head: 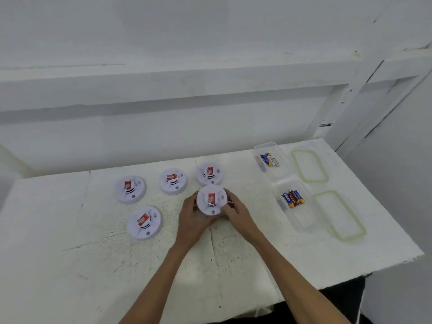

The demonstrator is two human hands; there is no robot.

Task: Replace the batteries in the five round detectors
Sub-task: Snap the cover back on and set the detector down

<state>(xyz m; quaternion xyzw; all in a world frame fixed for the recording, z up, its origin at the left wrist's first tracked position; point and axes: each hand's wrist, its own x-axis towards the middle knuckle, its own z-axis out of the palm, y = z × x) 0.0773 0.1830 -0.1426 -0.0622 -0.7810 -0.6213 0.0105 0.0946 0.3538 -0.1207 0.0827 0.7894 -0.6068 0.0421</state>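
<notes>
**Two-handed hold at the rim**

Over the table (70, 253), the left hand (194, 217) and right hand (237, 215) curl round one detector (211, 199), grip closed on its rim. It looks like light, rigid, smooth plastic, so the rim seems the surest hold. It is a disc with no long axis, red-labelled face up. Four other detectors (173, 181) lie around it.

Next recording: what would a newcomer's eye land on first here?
The left hand and the right hand grip the held detector near the middle of the white table. Four more red-labelled ones lie left of and behind it: the near-left detector, the far-left detector, the middle detector and the far-right detector. At right, the far tub and the near tub hold batteries.
</notes>
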